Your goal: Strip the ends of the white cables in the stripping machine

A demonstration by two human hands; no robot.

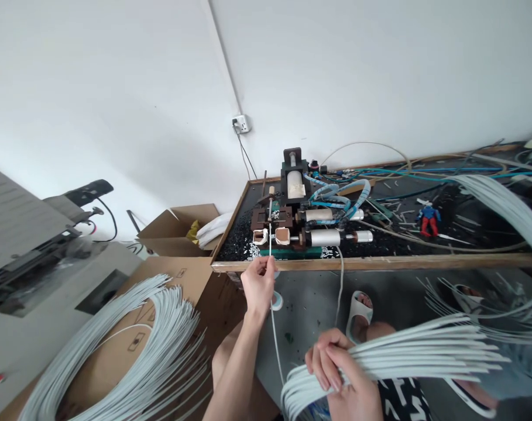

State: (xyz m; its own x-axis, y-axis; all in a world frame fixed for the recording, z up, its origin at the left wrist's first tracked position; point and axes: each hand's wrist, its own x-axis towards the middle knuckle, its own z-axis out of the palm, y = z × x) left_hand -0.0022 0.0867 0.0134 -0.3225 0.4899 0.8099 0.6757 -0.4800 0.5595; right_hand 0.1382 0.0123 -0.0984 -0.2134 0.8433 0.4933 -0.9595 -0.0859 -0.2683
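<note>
My left hand is pinched on a single thin white cable, holding its end up into the small dark machine at the near edge of the workbench. The cable trails down past my wrist toward my lap. My right hand is closed around a thick bundle of white cables that sweeps right and loops up over the bench. The machine has metal cylinders and blue hoses on its right side.
A second heap of white cables lies on cardboard boxes at left. Grey equipment stands far left. Loose wires and a small red-blue toy figure litter the bench. Sandalled feet show on the floor below. A wall socket is behind.
</note>
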